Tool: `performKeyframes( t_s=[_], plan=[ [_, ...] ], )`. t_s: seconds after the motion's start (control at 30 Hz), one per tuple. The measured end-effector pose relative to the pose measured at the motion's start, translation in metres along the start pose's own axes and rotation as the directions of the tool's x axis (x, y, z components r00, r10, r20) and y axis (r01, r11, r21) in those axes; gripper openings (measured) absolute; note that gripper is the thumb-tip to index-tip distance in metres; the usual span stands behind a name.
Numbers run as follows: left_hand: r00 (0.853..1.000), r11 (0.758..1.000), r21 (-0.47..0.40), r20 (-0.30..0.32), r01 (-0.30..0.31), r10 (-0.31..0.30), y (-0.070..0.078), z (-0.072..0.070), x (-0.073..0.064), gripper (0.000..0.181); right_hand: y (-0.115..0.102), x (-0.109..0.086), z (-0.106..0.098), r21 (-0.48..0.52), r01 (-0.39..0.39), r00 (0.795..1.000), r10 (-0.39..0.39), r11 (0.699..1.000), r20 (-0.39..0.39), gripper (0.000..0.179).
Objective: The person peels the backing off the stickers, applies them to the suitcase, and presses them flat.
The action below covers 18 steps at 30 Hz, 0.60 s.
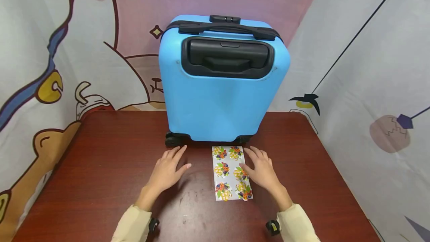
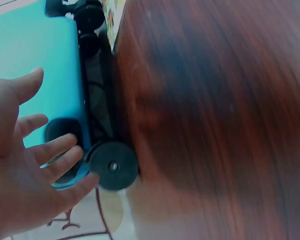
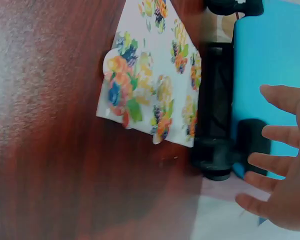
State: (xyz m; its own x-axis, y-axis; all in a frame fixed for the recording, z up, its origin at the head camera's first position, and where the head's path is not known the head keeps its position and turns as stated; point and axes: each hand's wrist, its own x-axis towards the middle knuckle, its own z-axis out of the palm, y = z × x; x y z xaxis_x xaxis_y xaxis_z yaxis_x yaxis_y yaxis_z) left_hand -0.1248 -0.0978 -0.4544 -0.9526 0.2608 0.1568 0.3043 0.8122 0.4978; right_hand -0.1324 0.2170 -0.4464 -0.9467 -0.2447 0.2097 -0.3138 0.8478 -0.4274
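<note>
Hands by the sticker sheet (image 1: pixel 231 173)
Left hand (image 1: pixel 167 171) and right hand (image 1: pixel 260 169), fingers spread, holding nothing; blue suitcase (image 1: pixel 221 96) at table's (image 1: pixel 100 167) far edge

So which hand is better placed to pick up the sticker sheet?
Probably the right hand: its thumb lies at the edge of the sticker sheet. The left hand rests open on the table, apart from the sheet, nearer the suitcase wheel.

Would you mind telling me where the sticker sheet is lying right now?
In the head view, the sticker sheet lies flat on the table just in front of the blue suitcase, beside the right hand.
</note>
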Motion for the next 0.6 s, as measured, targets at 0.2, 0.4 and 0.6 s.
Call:
performKeyframes(
  t_s=[0.2,0.4,0.6],
  plan=[
    [0.995,0.966,-0.253,0.091,0.051,-0.029,0.008,0.018,0.016,0.060,0.016,0.001,0.010,0.225,-0.176,0.980,0.148,0.958,0.136,0.052],
    [0.972,0.903,-0.406,0.229,0.139,-0.047,0.012,0.037,0.033,0.059,0.028,0.003,0.019,0.374,-0.327,0.942,0.268,0.867,0.203,0.049],
    [0.944,0.817,-0.526,0.323,0.236,-0.064,0.018,0.049,0.043,0.060,0.034,0.006,0.025,0.470,-0.408,0.913,0.330,0.783,0.241,0.049]
  ],
)
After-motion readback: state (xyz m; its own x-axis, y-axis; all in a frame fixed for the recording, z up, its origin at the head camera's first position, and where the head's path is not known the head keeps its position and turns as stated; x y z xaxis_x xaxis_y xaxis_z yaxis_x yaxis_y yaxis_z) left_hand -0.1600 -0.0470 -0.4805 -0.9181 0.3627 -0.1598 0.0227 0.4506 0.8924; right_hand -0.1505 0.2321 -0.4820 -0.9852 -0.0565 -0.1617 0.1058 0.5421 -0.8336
